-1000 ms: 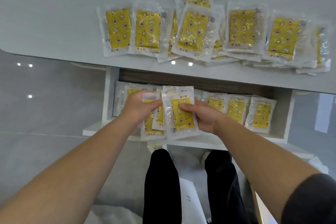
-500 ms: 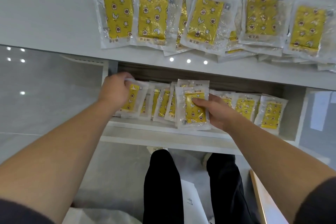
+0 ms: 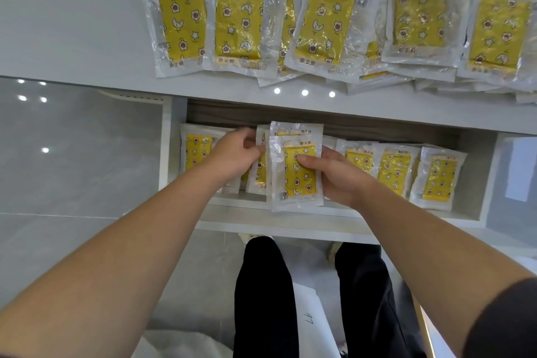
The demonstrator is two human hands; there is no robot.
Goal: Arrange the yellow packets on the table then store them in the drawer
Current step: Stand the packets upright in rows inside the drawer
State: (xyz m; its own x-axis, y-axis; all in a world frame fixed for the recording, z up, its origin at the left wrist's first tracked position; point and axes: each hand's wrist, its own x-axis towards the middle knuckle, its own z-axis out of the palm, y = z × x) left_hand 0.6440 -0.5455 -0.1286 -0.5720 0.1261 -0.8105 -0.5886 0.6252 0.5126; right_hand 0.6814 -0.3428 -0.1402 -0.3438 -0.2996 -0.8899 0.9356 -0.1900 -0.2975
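Several yellow packets (image 3: 238,25) in clear wrappers lie in an overlapping row on the white table (image 3: 72,9). Below it the white drawer (image 3: 290,224) stands pulled out, with more packets in a row inside. My right hand (image 3: 334,176) grips a small stack of packets (image 3: 295,171) over the drawer's middle, thumb on the top one. My left hand (image 3: 236,152) pinches a packet (image 3: 258,171) just left of that stack. One packet (image 3: 195,151) lies at the drawer's left end and three packets (image 3: 395,168) lie at its right.
My legs in black trousers (image 3: 261,293) stand under the drawer, with white paper (image 3: 308,322) on the grey floor between them. A wooden edge (image 3: 425,325) shows at the lower right. The drawer's dark back wall (image 3: 348,122) sits under the table's front edge.
My left hand has left the packet at the drawer's left end and moved right to the packets beside the stack. My right hand keeps its grip on the stack. The camera has tilted closer.
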